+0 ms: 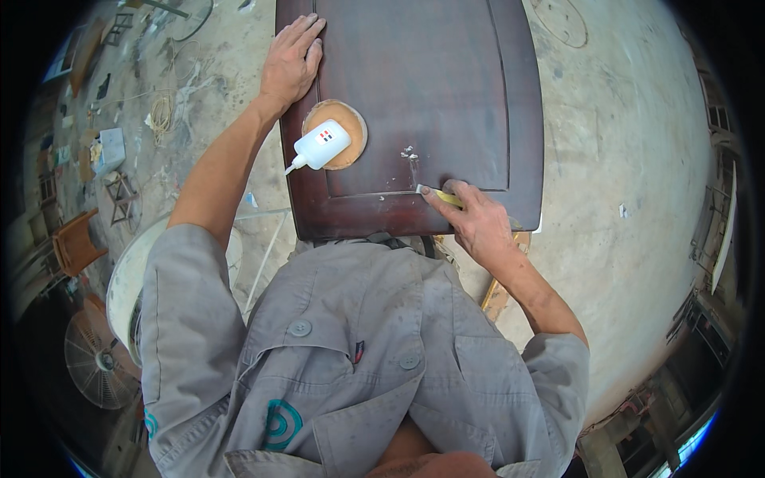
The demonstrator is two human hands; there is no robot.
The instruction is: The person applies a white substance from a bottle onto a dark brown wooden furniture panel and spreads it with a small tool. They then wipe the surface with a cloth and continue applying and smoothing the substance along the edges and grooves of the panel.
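A dark reddish-brown wooden panel [406, 88] with grooved borders lies in front of me. My left hand [291, 64] rests on its far left edge, fingers stretched out, holding nothing. Near the panel's front right, my right hand [478, 219] is closed round a slim yellow-handled blade [449, 197]. Its pale tip points left, at the groove along the front; the fingers partly hide the tool. Just beyond the tip are white crumbs and a pale smear [412, 158]. A white squeeze bottle [324, 144] with a narrow nozzle lies on a round tan dish [356, 127] at the panel's left.
On the left stand a white round drum [127, 275], a floor fan [102, 358] and a brown wooden piece [77, 241]. Farther off lie a white box [110, 150] and coiled cord [161, 115] on the stained concrete floor [621, 143]. Scraps dot the floor.
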